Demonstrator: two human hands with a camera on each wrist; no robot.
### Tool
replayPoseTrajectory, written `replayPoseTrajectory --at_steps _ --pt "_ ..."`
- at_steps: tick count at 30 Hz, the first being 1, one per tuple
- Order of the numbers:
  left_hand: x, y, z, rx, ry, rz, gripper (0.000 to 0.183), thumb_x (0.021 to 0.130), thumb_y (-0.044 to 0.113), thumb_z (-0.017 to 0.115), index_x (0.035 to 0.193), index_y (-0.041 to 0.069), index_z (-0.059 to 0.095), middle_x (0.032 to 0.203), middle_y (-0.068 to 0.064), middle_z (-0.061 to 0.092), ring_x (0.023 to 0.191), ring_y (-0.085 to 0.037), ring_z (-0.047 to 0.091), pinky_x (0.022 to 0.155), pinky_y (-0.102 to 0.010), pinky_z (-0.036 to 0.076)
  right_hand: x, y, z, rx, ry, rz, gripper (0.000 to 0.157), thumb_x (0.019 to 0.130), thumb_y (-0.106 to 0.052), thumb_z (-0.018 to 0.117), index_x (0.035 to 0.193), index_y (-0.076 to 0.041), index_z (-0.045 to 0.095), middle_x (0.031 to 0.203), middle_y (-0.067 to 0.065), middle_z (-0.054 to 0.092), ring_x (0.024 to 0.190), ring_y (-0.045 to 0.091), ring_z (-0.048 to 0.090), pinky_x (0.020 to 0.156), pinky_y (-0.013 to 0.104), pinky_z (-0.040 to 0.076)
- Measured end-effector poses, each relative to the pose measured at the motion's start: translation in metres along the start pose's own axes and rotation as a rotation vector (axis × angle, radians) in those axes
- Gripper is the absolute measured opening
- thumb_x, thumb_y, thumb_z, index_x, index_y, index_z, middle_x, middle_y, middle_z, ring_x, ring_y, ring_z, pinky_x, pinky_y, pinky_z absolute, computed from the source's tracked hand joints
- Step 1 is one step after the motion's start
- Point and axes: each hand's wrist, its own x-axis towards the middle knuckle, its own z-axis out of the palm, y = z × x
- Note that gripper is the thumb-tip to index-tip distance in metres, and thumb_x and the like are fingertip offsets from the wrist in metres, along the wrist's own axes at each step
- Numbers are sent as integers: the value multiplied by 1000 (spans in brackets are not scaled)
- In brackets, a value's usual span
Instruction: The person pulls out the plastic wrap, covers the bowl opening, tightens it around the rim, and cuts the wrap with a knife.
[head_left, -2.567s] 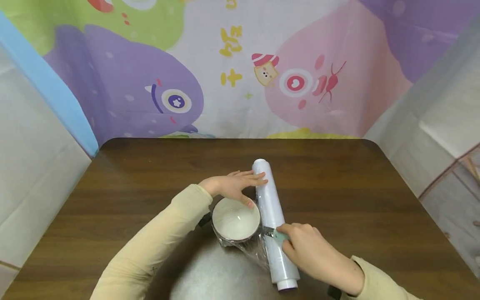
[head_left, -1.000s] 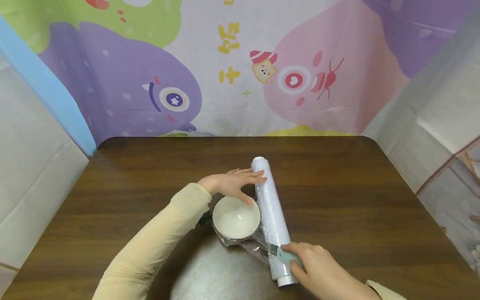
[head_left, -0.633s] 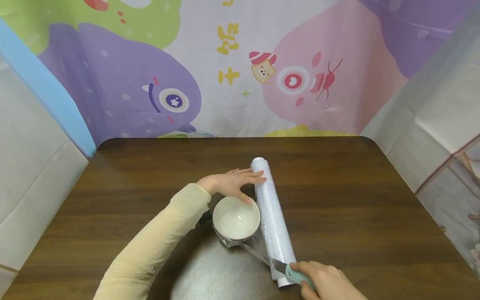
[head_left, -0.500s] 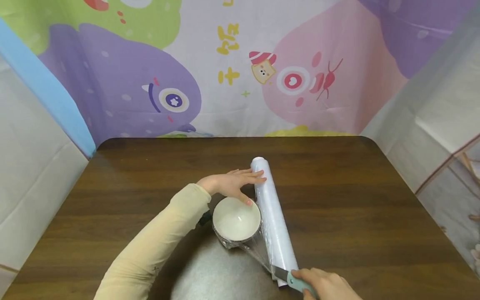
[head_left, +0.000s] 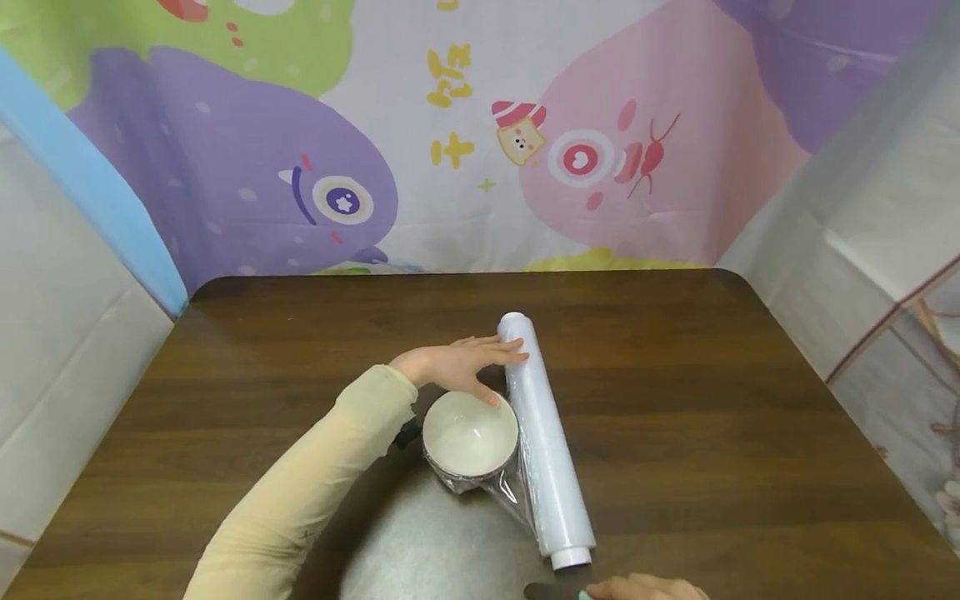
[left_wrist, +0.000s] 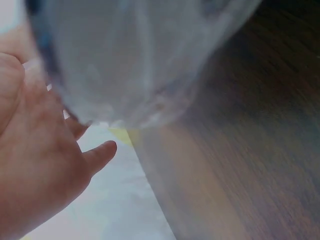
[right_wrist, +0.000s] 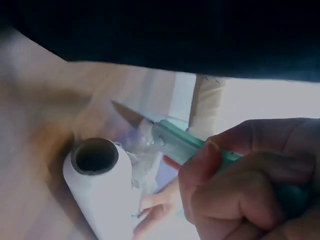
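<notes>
My left hand (head_left: 461, 367) lies with fingers extended over the far end of a white plastic wrap roll (head_left: 546, 450), its thumb at the rim of a white bowl (head_left: 470, 435). Clear film (head_left: 513, 492) clings round the bowl's outside and stretches to the roll beside it. In the left wrist view the wrapped bowl (left_wrist: 125, 60) looms blurred above the palm. At the bottom edge of the head view, my right hand (head_left: 648, 588) is mostly cut off. The right wrist view shows it gripping a knife's mint-green handle (right_wrist: 177, 142), blade (right_wrist: 127, 114) apart from the roll.
The brown wooden table (head_left: 697, 417) has a pale, shiny patch (head_left: 435, 542) at its front. A cartoon-printed curtain (head_left: 480, 217) hangs behind the far edge. Light fabric panels stand at both sides.
My right hand has drawn the knife along the roll's left side toward the near end, then off it to the bottom edge. The left hand, bowl and roll keep their places.
</notes>
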Motion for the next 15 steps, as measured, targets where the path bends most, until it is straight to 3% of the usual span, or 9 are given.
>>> replayPoseTrajectory --at_steps 3,7,11,15 --pt "-3 2 0 11 16 -12 74 84 34 63 144 16 24 153 -4 9 139 -32 5 108 -56 5 8 -5 -19 7 20 -73 22 80 -25 65 101 -22 66 86 -11 65 71 -6 54 53 18 41" --pt "-10 8 0 15 56 -47 71 84 32 64 143 14 29 153 -5 11 139 -32 7 109 -55 5 25 -3 -47 76 5 -49 28 82 -16 61 110 -20 62 88 -9 62 65 -5 48 54 18 38" --pt "-19 11 -3 -9 111 -58 65 86 32 61 140 9 34 152 -8 15 139 -31 10 109 -52 8 42 -1 -74 173 40 184 26 89 -29 58 115 -27 59 93 -11 61 67 0 46 58 21 39" --pt "-31 8 -4 -74 184 -82 56 91 30 54 138 4 37 149 -12 23 138 -28 18 110 -44 16 59 14 -91 181 156 313 36 83 -37 63 117 -24 58 85 -4 60 63 5 45 53 22 37"
